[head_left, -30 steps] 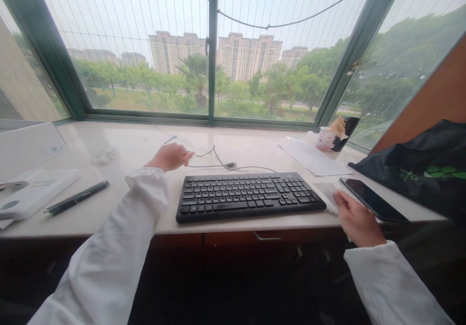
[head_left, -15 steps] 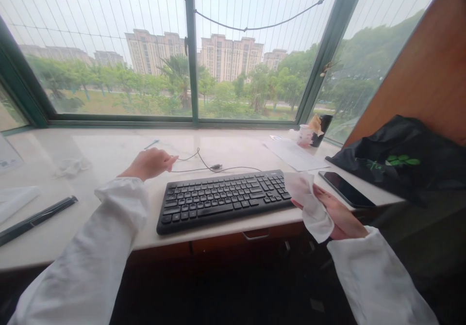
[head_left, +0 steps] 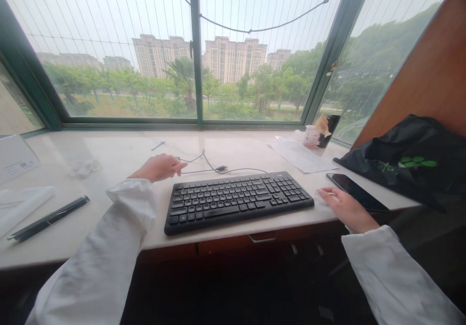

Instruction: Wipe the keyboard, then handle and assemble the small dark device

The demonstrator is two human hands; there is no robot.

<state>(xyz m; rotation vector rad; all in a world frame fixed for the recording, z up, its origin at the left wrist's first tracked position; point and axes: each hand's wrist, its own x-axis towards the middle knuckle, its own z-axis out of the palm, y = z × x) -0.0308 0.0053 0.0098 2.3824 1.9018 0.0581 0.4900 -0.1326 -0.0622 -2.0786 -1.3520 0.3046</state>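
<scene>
A black keyboard [head_left: 238, 201] lies at a slant near the front edge of the white counter. Beyond its left end, my left hand [head_left: 160, 166] is closed around part of the thin keyboard cable [head_left: 204, 156], which loops out from the fingers. The cable's USB plug [head_left: 220, 169] rests on the counter behind the keys. Just off the keyboard's right end, my right hand [head_left: 347, 208] is palm down on a white tissue [head_left: 324, 204], mostly hidden under the fingers. Close beside that hand is a black phone [head_left: 357, 191].
Dark pens [head_left: 49, 219] and white packets [head_left: 25, 203] lie at left, with a crumpled tissue [head_left: 84, 168] behind. At right are a sheet of paper [head_left: 304, 154], a cup [head_left: 311, 135] and a black bag [head_left: 404, 155]. Windows [head_left: 251, 73] stand behind the counter.
My right hand has turned palm down and brought the tissue from over the keyboard's right end to the counter beside it. My left hand still holds the cable. The view has shifted slightly.
</scene>
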